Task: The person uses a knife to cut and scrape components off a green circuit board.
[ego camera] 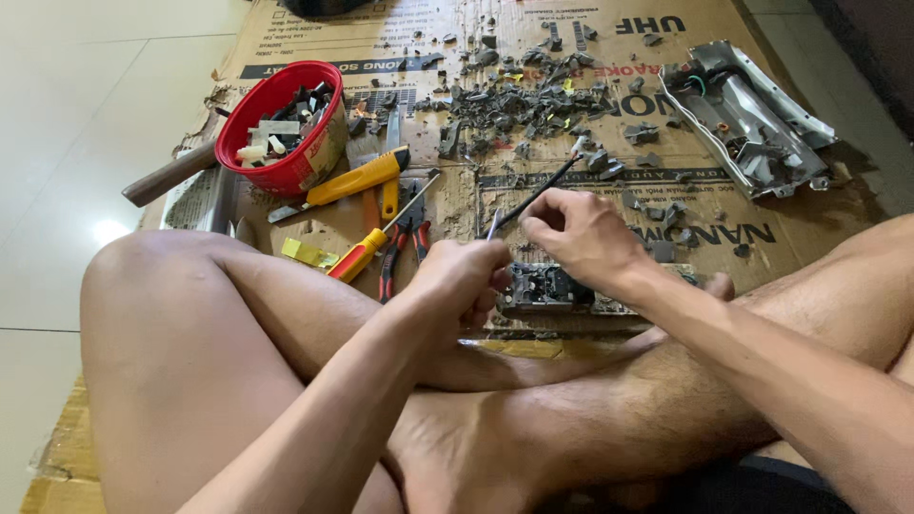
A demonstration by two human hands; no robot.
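Crossed bare legs (286, 381) fill the bottom of the view, the person sitting on a sheet of cardboard (762, 238) spread over a pale tiled floor (86, 114). Just past the knees the two hands meet over a small dark circuit board part (545, 287), which lies on the cardboard right in front of the shins. The left hand (460, 283) is curled into a loose fist around a thin metal tool (493, 226) whose tip pokes up above the knuckles. The right hand (583, 235) is pinched shut on a long thin dark rod (547, 188) that slants up and away toward the scrap pile. Both hands sit close together, nearly touching, directly above the dark part.

To the left of the hands lie red-handled pliers (405, 243), a yellow and red screwdriver (367, 249) and a yellow-handled knife (347, 183), all near one another. Farther left stands a red bowl (246, 114) holding mixed small pieces, with a brown wooden handle (171, 174) just beside it. A wide scatter of grey broken bits (519, 100) covers the middle of the cardboard. At the far right rests a bent silver metal casing (752, 114), well apart from the hands.
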